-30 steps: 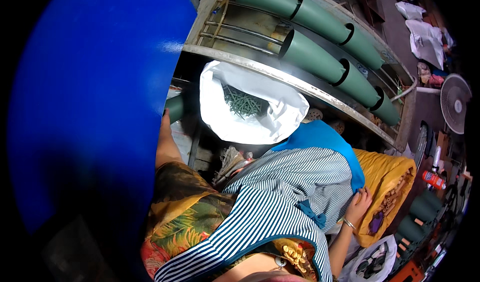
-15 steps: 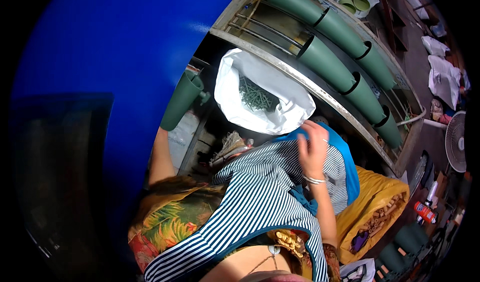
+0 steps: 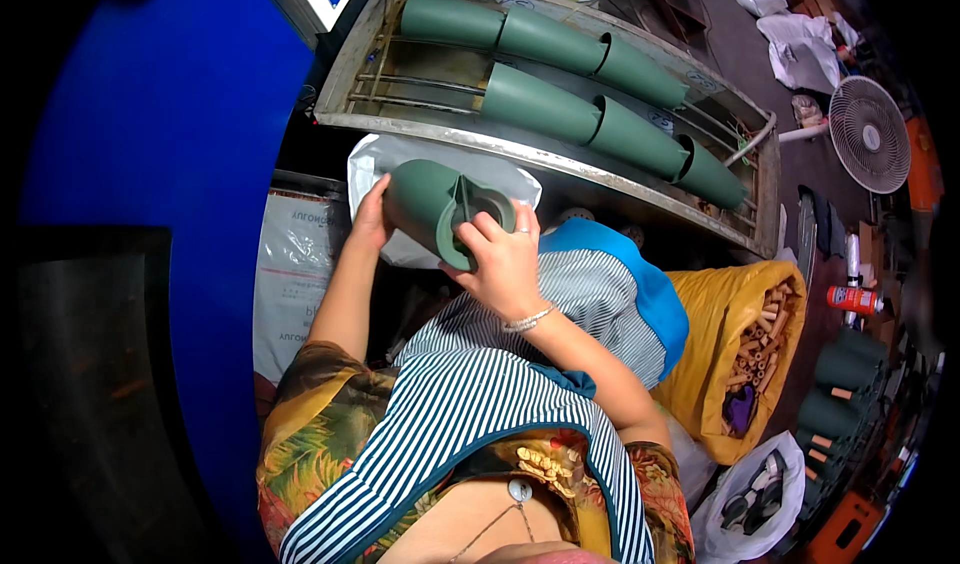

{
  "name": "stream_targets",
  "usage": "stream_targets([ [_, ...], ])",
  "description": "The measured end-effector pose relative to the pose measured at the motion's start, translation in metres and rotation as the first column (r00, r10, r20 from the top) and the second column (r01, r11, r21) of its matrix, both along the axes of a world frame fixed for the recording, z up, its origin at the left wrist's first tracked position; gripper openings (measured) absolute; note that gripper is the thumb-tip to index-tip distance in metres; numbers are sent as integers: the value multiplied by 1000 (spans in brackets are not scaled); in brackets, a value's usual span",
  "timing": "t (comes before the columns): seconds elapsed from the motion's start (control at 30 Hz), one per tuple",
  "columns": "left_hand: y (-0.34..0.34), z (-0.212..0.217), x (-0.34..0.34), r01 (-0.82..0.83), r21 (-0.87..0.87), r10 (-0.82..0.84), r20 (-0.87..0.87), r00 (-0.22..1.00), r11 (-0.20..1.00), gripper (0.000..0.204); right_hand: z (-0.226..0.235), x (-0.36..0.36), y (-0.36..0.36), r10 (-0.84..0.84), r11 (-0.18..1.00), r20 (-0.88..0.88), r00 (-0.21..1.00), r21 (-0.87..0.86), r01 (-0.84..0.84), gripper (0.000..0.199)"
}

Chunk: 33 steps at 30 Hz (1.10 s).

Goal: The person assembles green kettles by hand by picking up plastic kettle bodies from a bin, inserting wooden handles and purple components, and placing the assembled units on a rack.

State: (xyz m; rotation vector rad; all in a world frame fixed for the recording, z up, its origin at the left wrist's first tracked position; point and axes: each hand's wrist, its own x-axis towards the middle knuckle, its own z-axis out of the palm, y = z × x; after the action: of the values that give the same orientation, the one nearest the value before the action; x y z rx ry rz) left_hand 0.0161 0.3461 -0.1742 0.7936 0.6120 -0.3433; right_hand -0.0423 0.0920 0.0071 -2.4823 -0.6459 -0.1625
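A green, tapered plastic tube (image 3: pixel 418 202) is tilted in front of my chest, its open end turned toward me. My left hand (image 3: pixel 372 216) is wrapped round its far left side. At the open end, my right hand (image 3: pixel 503 264) has its fingers closed on the rim and the pieces inside the mouth; what lies under the fingertips is hidden. Behind the tube stands a white bag (image 3: pixel 372 156), its contents covered by the tube and my hands.
Beyond the bag is a metal-framed trough (image 3: pixel 440 134) with several green tubes (image 3: pixel 545 104) in two rows. A blue panel (image 3: pixel 200 84) rises at left. To the right are a yellow sack (image 3: pixel 700 309) of small tan pieces, a white bag (image 3: pixel 790 524) and a fan (image 3: pixel 870 139).
The green tube has come from the far left to in front of me, over the white bag. My right hand has moved left from beside the bag and taken hold of the tube's open end.
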Motion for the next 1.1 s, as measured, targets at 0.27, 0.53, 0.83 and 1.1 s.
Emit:
stream_targets([
  [0.27,-12,-39,-2,175,-70,-162,167,973,982,54,15,-13,-5,94,993,52,994,69,-98,63],
  [0.53,47,-30,23,170,-605,151,443,884,777,44,-12,-27,-113,-260,963,159,953,-26,267,33],
  [0.83,68,71,143,-384,395,43,649,760,835,34,-34,-106,-263,-834,551,42,550,7,835,22],
  [1.1,80,36,198,-200,745,-187,400,897,636,37,-47,-135,-281,-881,431,-193,433,50,901,19],
])
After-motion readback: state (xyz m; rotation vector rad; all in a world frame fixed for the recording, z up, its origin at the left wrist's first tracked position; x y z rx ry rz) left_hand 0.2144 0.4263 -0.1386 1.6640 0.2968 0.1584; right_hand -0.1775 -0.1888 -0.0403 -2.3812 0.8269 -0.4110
